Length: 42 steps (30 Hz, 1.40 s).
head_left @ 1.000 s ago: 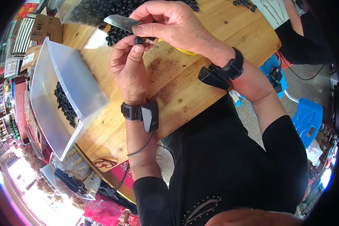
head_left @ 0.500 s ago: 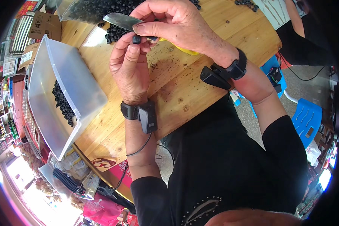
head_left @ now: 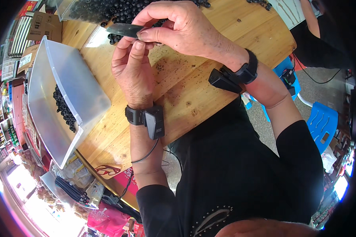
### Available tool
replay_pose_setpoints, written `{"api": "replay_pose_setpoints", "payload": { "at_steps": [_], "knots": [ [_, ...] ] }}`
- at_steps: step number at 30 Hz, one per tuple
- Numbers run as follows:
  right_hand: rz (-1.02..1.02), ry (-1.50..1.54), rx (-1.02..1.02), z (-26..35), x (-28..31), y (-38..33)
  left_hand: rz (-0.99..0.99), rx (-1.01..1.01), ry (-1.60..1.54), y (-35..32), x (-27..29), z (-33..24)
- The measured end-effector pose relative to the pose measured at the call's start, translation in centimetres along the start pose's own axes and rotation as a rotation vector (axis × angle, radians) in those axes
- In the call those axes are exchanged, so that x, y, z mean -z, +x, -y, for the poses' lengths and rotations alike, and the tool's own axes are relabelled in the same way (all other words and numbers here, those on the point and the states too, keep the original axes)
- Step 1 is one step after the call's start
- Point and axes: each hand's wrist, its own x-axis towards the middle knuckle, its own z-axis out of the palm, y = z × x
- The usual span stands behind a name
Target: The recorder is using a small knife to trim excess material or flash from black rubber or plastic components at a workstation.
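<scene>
My right hand grips a small knife, its dark blade pointing left and its handle hidden by my fingers. Directly below the blade, my left hand is closed in a pinch, its fingertips meeting my right thumb. The small black part seen there a moment ago is now hidden behind blade and fingers. Beyond my hands lies a heap of small round black parts, some spilling from a clear container. More black parts lie in a clear plastic bin on the left.
Dark crumbs are scattered over the wooden table. Red-framed glasses rest near its front left edge. Cardboard boxes stand far left. A blue chair is on the right, and another person's arm shows far right.
The blade has swung from slanting to nearly level and sunk slightly toward my left fingertips. The black part and the knife's yellow handle have gone out of sight. Both hands have shifted slightly left.
</scene>
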Motion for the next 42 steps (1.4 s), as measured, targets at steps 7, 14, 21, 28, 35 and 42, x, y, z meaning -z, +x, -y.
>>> {"api": "replay_pose_setpoints", "payload": {
  "at_steps": [7,14,21,28,35,42],
  "knots": [
    [0.020,0.049,-0.015,-0.4,0.1,0.1,0.002,-0.023,0.052,0.1,0.2,0.2],
    [-0.098,-0.129,0.073,-0.5,-0.6,-0.2,-0.002,0.001,0.017,0.1,0.6,0.4],
    [-0.192,-0.259,0.032,-2.1,-0.7,0.0,-0.062,0.026,0.011,0.2,-0.6,0.6],
    [-0.128,-0.034,0.048,-2.1,-0.5,0.3,0.011,0.023,-0.129,0.6,0.3,0.7],
    [-0.118,0.034,0.003,-1.4,-0.3,0.1,0.052,-0.006,-0.171,0.4,0.0,0.7],
    [-0.102,-0.069,0.128,-1.2,-0.5,0.0,-0.058,-0.011,-0.069,0.5,-0.1,0.6]
  ]
}}
